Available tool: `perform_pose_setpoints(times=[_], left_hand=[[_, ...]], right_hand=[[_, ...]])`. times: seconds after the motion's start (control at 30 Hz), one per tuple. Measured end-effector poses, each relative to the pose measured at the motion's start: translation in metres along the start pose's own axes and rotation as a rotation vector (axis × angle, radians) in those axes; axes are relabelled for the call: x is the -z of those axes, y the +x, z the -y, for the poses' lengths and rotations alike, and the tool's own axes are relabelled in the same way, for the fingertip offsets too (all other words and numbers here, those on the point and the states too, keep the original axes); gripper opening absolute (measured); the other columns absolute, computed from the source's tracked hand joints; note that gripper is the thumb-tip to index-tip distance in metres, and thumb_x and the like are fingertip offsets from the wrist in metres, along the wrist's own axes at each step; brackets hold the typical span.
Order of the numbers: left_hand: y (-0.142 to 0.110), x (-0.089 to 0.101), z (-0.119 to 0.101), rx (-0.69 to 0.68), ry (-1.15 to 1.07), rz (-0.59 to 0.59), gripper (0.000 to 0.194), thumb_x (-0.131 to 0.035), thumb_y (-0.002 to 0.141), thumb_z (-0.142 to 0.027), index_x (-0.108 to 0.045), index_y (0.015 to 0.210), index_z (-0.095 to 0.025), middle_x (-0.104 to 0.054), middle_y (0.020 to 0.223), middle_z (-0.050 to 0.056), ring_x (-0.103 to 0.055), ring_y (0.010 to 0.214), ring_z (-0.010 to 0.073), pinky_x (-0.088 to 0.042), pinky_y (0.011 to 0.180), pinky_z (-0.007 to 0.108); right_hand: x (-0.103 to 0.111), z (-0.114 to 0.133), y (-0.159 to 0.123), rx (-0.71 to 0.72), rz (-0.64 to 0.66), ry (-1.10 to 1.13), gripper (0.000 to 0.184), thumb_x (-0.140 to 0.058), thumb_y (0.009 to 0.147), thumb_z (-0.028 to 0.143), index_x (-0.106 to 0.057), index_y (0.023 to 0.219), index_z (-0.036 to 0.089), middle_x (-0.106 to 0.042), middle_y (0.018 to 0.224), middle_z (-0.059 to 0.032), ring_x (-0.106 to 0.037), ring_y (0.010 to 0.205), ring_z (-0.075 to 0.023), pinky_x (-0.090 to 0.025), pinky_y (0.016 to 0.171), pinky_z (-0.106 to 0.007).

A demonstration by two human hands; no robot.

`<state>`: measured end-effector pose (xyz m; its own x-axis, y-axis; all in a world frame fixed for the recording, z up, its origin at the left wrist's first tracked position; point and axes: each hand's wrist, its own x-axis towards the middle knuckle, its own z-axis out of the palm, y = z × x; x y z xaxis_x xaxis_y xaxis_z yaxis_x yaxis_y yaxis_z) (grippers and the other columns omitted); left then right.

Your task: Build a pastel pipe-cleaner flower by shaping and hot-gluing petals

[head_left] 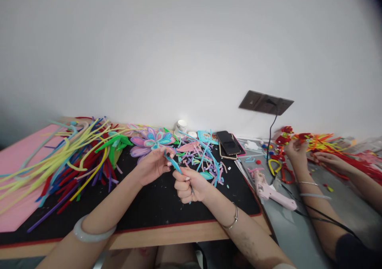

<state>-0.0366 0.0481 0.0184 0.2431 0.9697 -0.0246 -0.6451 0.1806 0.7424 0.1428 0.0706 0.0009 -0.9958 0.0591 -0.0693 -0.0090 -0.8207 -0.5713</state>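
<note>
Between my two hands, above the black mat [143, 209], is a bent blue pipe cleaner [174, 164]. My left hand [153, 166] pinches its upper end with the fingertips. My right hand [191, 184] is closed in a fist around the lower part, and a short bit pokes out below. Just behind my left hand lies a flower of purple, pink and blue pipe cleaners [152, 141]. Cut pipe cleaner pieces [205, 159] are scattered behind my right hand, with a teal leaf-shaped loop [205, 175] near its wrist.
Long pipe cleaners [77, 157] pile up at left over a pink sheet [18, 209]. A white cup [180, 128] and phones [228, 143] stand by the wall. Right are a pink glue gun [274, 193], its cable, pliers [274, 167] and a co-worker's hands [297, 151] handling red pipe cleaners.
</note>
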Motion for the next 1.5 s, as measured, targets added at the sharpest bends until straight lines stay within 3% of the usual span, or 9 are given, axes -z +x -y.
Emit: perform_pose_setpoints(times=[0.3, 0.6, 0.8, 0.93, 1.1, 1.2, 1.27, 1.37, 1.5], left_hand=[[-0.003, -0.008, -0.001, -0.001, 0.055, 0.061, 0.027, -0.069, 0.079, -0.042, -0.064, 0.081, -0.015, -0.052, 0.069, -0.001, -0.039, 0.057, 0.0069, -0.043, 0.057, 0.018], [0.002, -0.009, 0.01, -0.158, 0.096, -0.038, 0.035, -0.057, 0.089, -0.037, -0.046, 0.062, -0.017, -0.038, 0.06, -0.005, -0.032, 0.056, 0.0087, -0.035, 0.054, 0.016], [0.003, -0.007, 0.018, -0.107, 0.14, 0.009, 0.027, -0.056, 0.088, -0.043, -0.061, 0.087, -0.017, -0.057, 0.08, 0.002, -0.052, 0.078, 0.0143, -0.045, 0.075, 0.026], [0.003, -0.007, 0.024, -0.11, 0.202, 0.017, 0.025, -0.057, 0.088, -0.041, -0.063, 0.085, -0.017, -0.06, 0.081, 0.002, -0.053, 0.077, 0.0142, -0.044, 0.076, 0.027], [0.003, -0.009, 0.017, -0.168, 0.241, -0.016, 0.034, -0.062, 0.083, -0.044, -0.061, 0.066, -0.015, -0.058, 0.073, 0.002, -0.053, 0.078, 0.0155, -0.044, 0.075, 0.026], [0.001, -0.01, 0.002, -0.225, 0.251, -0.057, 0.039, -0.063, 0.082, -0.046, -0.053, 0.058, -0.017, -0.051, 0.063, -0.001, -0.052, 0.078, 0.0138, -0.043, 0.075, 0.023], [-0.001, -0.011, -0.004, -0.172, 0.268, -0.041, 0.039, -0.061, 0.083, -0.047, -0.048, 0.061, -0.018, -0.04, 0.056, -0.005, -0.048, 0.065, 0.0108, -0.044, 0.071, 0.022], [-0.006, -0.012, -0.005, 0.07, 0.328, 0.069, 0.034, -0.059, 0.085, -0.046, -0.045, 0.07, -0.019, -0.029, 0.053, -0.01, -0.028, 0.044, 0.0056, -0.035, 0.048, 0.019], [-0.009, -0.009, 0.004, 0.315, 0.408, 0.21, 0.033, -0.06, 0.084, -0.047, -0.049, 0.077, -0.016, -0.028, 0.055, -0.01, -0.017, 0.043, 0.0031, -0.013, 0.04, 0.016]], right_hand=[[0.002, -0.004, 0.002, 0.035, 0.084, -0.013, 0.044, -0.024, 0.1, 0.041, -0.029, 0.061, 0.02, -0.017, 0.051, 0.008, -0.008, 0.04, -0.0079, -0.015, 0.036, -0.016], [-0.001, -0.008, 0.006, 0.088, -0.018, -0.051, 0.041, -0.035, 0.098, 0.041, -0.031, 0.062, 0.021, -0.016, 0.052, 0.0088, -0.007, 0.042, -0.0077, -0.013, 0.037, -0.017], [-0.003, -0.006, 0.006, 0.237, -0.116, -0.048, 0.047, -0.046, 0.094, 0.045, -0.025, 0.06, 0.02, -0.017, 0.05, 0.0092, -0.008, 0.04, -0.0063, -0.012, 0.036, -0.016], [-0.007, -0.01, 0.01, 0.236, -0.191, -0.129, 0.047, -0.049, 0.091, 0.049, -0.026, 0.061, 0.02, -0.02, 0.05, 0.0096, -0.011, 0.04, -0.0056, -0.016, 0.036, -0.015], [-0.005, -0.01, 0.012, 0.367, -0.522, -0.804, 0.05, -0.04, 0.089, 0.064, -0.039, 0.064, 0.021, -0.037, 0.054, 0.0053, -0.039, 0.046, -0.0105, -0.038, 0.045, -0.024], [-0.001, 0.002, 0.003, 0.536, -0.737, -1.044, 0.041, -0.048, 0.088, 0.058, -0.052, 0.076, 0.018, -0.051, 0.071, -0.0006, -0.049, 0.064, -0.0137, -0.043, 0.062, -0.028], [-0.001, 0.013, -0.005, 0.682, -0.832, -1.15, 0.031, -0.049, 0.091, 0.049, -0.055, 0.091, 0.019, -0.055, 0.086, -0.0034, -0.05, 0.073, -0.0148, -0.042, 0.068, -0.028], [-0.004, 0.022, -0.014, 0.827, -0.821, -1.439, 0.024, -0.048, 0.093, 0.037, -0.051, 0.11, 0.019, -0.057, 0.097, -0.0063, -0.053, 0.08, -0.0166, -0.043, 0.069, -0.028], [-0.008, 0.021, -0.016, 0.725, -0.724, -1.734, 0.014, -0.044, 0.093, 0.023, -0.054, 0.101, 0.019, -0.057, 0.086, -0.0036, -0.052, 0.074, -0.0159, -0.042, 0.069, -0.027]])
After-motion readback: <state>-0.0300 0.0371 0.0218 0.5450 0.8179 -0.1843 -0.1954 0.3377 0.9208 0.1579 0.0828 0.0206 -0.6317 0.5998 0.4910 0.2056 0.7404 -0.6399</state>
